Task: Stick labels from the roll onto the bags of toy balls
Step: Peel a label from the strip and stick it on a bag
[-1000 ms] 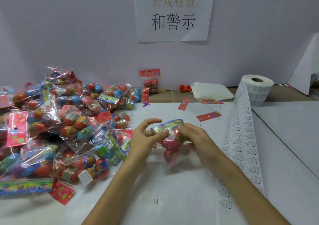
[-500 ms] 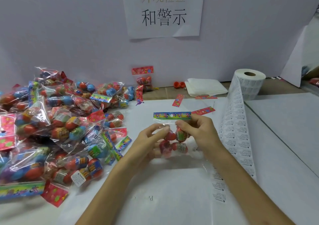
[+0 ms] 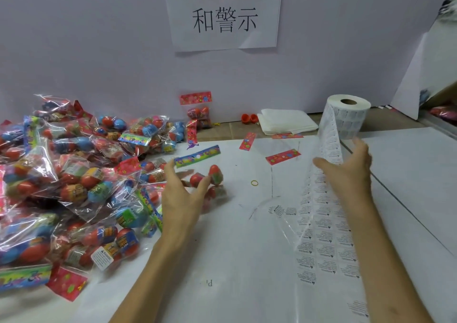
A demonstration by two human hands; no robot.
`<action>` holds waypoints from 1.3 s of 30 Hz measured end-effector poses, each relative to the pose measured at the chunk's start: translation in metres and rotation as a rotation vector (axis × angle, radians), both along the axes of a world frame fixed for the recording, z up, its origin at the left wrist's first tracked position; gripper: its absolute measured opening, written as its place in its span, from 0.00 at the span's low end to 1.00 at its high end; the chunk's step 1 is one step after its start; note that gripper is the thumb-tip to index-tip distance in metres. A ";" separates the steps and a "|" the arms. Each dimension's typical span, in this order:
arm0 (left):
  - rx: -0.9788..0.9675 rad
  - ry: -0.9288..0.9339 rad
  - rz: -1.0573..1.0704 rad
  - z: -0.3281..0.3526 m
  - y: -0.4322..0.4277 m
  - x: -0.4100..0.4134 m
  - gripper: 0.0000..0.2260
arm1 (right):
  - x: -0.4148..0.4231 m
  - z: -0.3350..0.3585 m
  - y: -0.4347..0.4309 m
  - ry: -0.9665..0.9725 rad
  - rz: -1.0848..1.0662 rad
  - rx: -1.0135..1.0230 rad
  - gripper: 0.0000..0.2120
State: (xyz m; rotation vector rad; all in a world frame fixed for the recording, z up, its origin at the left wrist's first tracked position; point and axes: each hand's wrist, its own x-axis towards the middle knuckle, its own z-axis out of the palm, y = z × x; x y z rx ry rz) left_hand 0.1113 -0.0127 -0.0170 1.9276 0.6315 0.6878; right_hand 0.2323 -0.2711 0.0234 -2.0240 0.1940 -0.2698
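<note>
1. The bag of toy balls (image 3: 210,178) has been let go by the right hand since half a second ago. It is now only at the left hand (image 3: 181,199), shifted left beside the pile of bags (image 3: 74,186), just above the tabletop (image 3: 247,248).
2. The header card (image 3: 197,155) is at the far end, tilted, with its right end raised. The bag's long axis runs from the card down toward the viewer.
3. The left fingers are spread and blurred; a hold cannot be told.
4. The right hand (image 3: 348,169) has been moved to the label strip (image 3: 321,223) below the roll (image 3: 351,117), fingers apart, nothing clamped.
5. Judged: a label is being fetched. Whether this bag already carries one cannot be seen.
</note>
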 end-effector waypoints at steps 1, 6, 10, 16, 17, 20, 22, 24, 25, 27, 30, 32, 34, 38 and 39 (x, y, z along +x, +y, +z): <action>0.026 -0.005 0.011 0.000 0.000 0.001 0.40 | 0.002 0.000 -0.004 0.102 0.060 0.133 0.40; 0.462 -0.152 0.159 0.003 -0.008 -0.002 0.39 | 0.005 -0.003 -0.007 0.337 0.423 0.363 0.11; 0.308 -0.292 -0.139 0.005 -0.018 -0.007 0.19 | -0.004 -0.007 0.005 0.455 0.739 0.194 0.09; -0.375 0.116 -0.681 0.011 -0.029 -0.009 0.27 | -0.010 0.003 0.023 0.249 0.681 0.711 0.08; -0.390 0.197 -0.768 0.010 -0.030 -0.010 0.27 | -0.012 0.004 0.025 0.240 0.677 0.766 0.08; -0.430 0.249 -0.910 0.011 -0.029 -0.014 0.18 | -0.015 0.004 0.030 0.212 0.650 0.873 0.09; -0.512 0.248 -0.982 0.012 -0.030 -0.016 0.17 | -0.018 0.003 0.035 0.190 0.608 0.915 0.09; -0.555 0.273 -1.059 0.010 -0.035 -0.018 0.17 | -0.020 -0.001 0.041 0.172 0.544 0.950 0.08; -0.560 0.290 -1.073 0.007 -0.039 -0.019 0.16 | -0.021 -0.002 0.044 0.173 0.514 0.973 0.08; -0.585 0.292 -1.036 0.003 -0.046 -0.017 0.15 | -0.022 -0.005 0.051 0.179 0.485 1.030 0.08; -0.662 0.230 -0.882 -0.001 -0.048 -0.013 0.12 | -0.026 -0.007 0.058 0.092 0.452 0.888 0.13; -0.716 0.170 -0.790 0.000 -0.044 -0.011 0.12 | -0.029 -0.006 0.057 -0.176 0.338 0.503 0.17; -0.774 0.105 -0.719 0.002 -0.040 -0.011 0.12 | -0.034 -0.003 0.052 -0.496 0.382 0.252 0.12; -0.865 -0.003 -0.632 0.004 -0.037 -0.009 0.14 | -0.043 -0.003 0.053 -0.707 0.694 -0.026 0.04; -0.884 -0.031 -0.627 0.004 -0.036 -0.008 0.14 | -0.043 -0.005 0.055 -0.709 0.727 -0.108 0.04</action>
